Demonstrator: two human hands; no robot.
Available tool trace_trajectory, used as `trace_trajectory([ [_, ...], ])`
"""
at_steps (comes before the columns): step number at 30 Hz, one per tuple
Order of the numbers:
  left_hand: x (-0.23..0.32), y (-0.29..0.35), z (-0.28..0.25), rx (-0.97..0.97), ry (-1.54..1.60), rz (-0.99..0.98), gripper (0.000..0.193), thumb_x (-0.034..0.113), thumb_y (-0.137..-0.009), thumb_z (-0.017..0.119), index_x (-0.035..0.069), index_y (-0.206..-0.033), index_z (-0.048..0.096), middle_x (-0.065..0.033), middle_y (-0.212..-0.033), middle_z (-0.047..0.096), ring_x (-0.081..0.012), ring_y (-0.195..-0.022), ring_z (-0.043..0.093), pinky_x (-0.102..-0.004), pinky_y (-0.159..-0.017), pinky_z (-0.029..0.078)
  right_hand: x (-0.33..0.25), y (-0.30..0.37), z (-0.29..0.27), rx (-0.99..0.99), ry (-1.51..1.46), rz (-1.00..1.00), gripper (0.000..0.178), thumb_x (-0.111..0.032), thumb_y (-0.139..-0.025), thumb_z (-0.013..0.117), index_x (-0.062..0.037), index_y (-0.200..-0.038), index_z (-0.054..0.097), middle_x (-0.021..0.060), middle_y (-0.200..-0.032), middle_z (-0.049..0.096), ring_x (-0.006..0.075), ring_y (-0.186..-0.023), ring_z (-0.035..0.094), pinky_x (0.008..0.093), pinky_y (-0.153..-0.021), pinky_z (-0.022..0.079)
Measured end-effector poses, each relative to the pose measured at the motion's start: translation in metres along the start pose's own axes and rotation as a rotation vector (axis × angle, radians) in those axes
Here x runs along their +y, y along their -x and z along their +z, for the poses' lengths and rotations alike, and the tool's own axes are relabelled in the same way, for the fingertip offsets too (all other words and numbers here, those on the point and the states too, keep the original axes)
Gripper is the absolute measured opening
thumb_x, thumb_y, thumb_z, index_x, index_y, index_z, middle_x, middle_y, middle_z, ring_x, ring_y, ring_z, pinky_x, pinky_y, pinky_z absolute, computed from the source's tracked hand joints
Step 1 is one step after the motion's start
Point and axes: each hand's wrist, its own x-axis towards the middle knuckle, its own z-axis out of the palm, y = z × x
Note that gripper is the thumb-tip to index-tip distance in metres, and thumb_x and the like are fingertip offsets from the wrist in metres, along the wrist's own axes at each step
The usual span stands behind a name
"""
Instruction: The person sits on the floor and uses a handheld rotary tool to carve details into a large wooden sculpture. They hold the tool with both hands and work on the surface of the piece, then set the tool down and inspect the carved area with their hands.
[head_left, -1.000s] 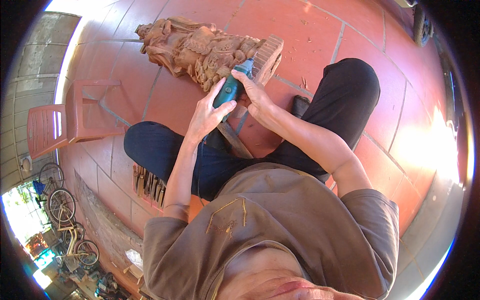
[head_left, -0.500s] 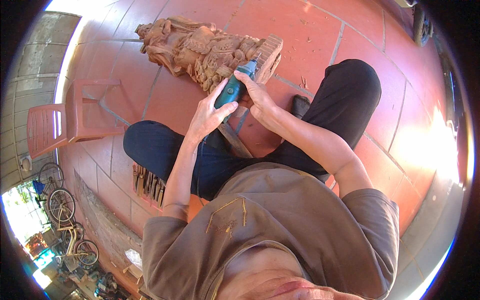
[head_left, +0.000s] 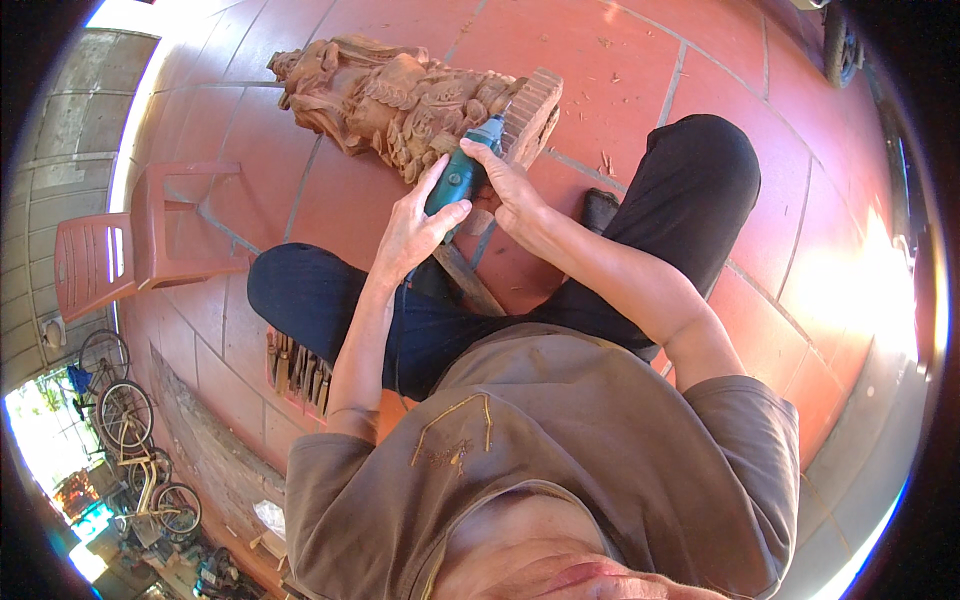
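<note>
A green rotary tool (head_left: 456, 184) is held between both hands, its narrow tip pointing up toward the base of a carved wooden statue (head_left: 400, 100). My left hand (head_left: 412, 226) wraps the rear of the tool's body. My right hand (head_left: 502, 182) grips near its front, with the thumb along the top and the other fingers partly hidden beneath. Lying on its side, the statue has its ridged base (head_left: 535, 105) on the right. The tip is by the edge of that base; whether it touches the wood, I cannot tell.
Red tiles (head_left: 620, 60) carry scattered wood shavings. A wooden handle-like piece (head_left: 467, 280) lies between my legs. Several chisels (head_left: 295, 370) sit in a row beside my left leg. A reddish plastic chair (head_left: 150, 235) stands left; bicycles (head_left: 125, 415) are beyond. A wheel (head_left: 842, 50) shows upper right.
Both hands have shifted slightly left with the rotary tool. Its tip has moved a little left and down along the statue's base. The grip looks the same.
</note>
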Motion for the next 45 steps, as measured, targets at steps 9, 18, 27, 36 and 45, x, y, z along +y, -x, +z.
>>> trace_trajectory([
  [9, 0.0, -0.001, -0.001, -0.034, 0.007, 0.001, 0.075, 0.028, -0.085, 0.071, -0.002, -0.146, 0.04, -0.0242, -0.127, 0.061, -0.0224, -0.112, 0.06, -0.0338, -0.098, 0.045, -0.001, 0.004, -0.001, 0.03, -0.059, -0.003, 0.049, -0.033, -0.078, 0.08, -0.0033, -0.111, 0.059, 0.0081, -0.096, 0.066, 0.0203, -0.081, 0.066, 0.0378, -0.072, 0.056],
  [18, -0.005, -0.003, -0.001, -0.049, 0.005, 0.026, 0.076, 0.031, -0.083, 0.071, -0.002, -0.145, 0.041, -0.0237, -0.125, 0.062, -0.0245, -0.112, 0.061, -0.0349, -0.097, 0.045, 0.003, 0.0, -0.011, 0.005, -0.035, 0.005, 0.048, -0.036, -0.079, 0.079, -0.0038, -0.108, 0.059, 0.0071, -0.092, 0.066, 0.0193, -0.078, 0.065, 0.037, -0.069, 0.056],
  [27, -0.008, -0.005, 0.0, -0.077, 0.007, 0.031, 0.077, 0.033, -0.083, 0.071, -0.001, -0.145, 0.041, -0.0238, -0.121, 0.063, -0.0242, -0.108, 0.063, -0.035, -0.094, 0.047, 0.001, 0.007, -0.011, 0.012, -0.052, -0.001, 0.043, -0.036, -0.08, 0.078, -0.0038, -0.103, 0.061, 0.0063, -0.089, 0.067, 0.0182, -0.074, 0.066, 0.0369, -0.069, 0.058],
  [36, -0.007, -0.002, -0.001, -0.082, 0.059, -0.01, 0.075, 0.029, -0.084, 0.071, -0.002, -0.145, 0.041, -0.0184, -0.13, 0.058, -0.0204, -0.117, 0.056, -0.033, -0.101, 0.041, 0.001, 0.008, -0.007, 0.018, -0.061, 0.008, 0.041, -0.034, -0.081, 0.078, -0.0044, -0.103, 0.062, 0.0068, -0.09, 0.066, 0.0192, -0.076, 0.065, 0.0389, -0.07, 0.057],
  [45, 0.003, 0.0, -0.004, -0.058, 0.042, -0.076, 0.074, 0.029, -0.085, 0.07, 0.0, -0.146, 0.042, -0.0165, -0.131, 0.058, -0.02, -0.118, 0.055, -0.0329, -0.102, 0.041, 0.004, 0.001, 0.0, 0.036, -0.011, -0.02, 0.044, -0.038, -0.082, 0.076, -0.007, -0.108, 0.061, 0.0047, -0.09, 0.067, 0.0172, -0.075, 0.066, 0.0372, -0.071, 0.057],
])
